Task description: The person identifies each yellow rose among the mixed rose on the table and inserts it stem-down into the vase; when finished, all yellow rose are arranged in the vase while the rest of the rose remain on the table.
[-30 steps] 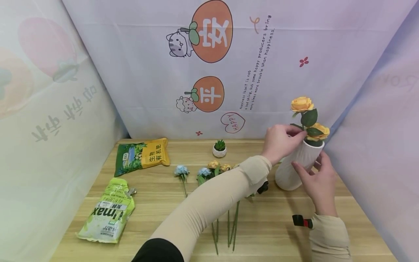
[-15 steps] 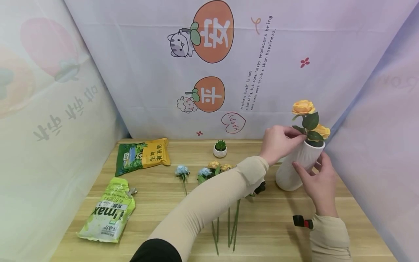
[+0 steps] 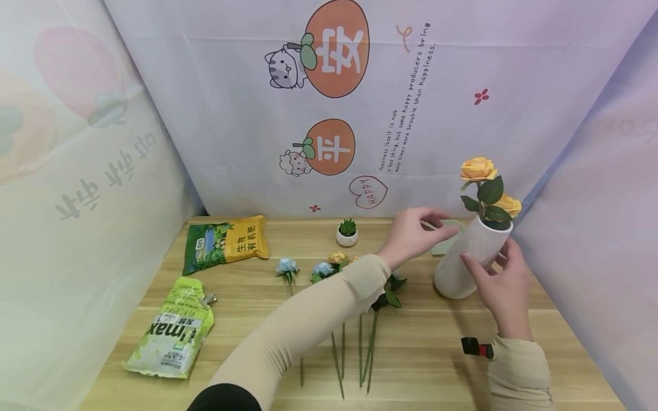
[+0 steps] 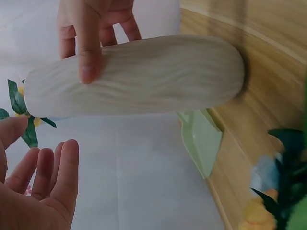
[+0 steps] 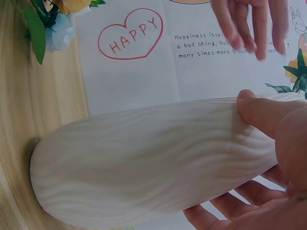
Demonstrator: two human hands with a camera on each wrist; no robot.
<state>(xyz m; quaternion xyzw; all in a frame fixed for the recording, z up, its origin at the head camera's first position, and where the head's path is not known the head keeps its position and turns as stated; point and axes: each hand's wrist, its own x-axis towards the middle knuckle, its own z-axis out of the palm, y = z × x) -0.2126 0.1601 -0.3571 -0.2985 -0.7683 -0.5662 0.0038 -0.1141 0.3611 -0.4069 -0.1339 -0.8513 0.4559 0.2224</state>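
Observation:
On the right of the head view a white ribbed vase (image 3: 470, 260) stands on the table. My right hand (image 3: 501, 282) grips its side, thumb in front and fingers behind, as the right wrist view shows too. Two yellow roses (image 3: 478, 169) with dark green leaves rise from the vase mouth, their lower stems hidden inside. My left hand (image 3: 415, 233) is just left of the vase rim, apart from the flowers, with relaxed fingers and nothing between them. In the left wrist view its fingers (image 4: 64, 177) are spread loosely below the vase.
Blue and yellow flowers (image 3: 323, 269) with long stems lie mid-table, partly under my left forearm. Behind them sits a small potted succulent (image 3: 346, 233). A green-yellow bag (image 3: 226, 244) and a lime bag (image 3: 172, 331) lie at left. A pale green object (image 4: 201, 141) lies behind the vase.
My left hand has let go of the yellow rose stem and drawn back to the left. The upper rose sits slightly lower than a second ago. My right hand keeps its grip on the vase.

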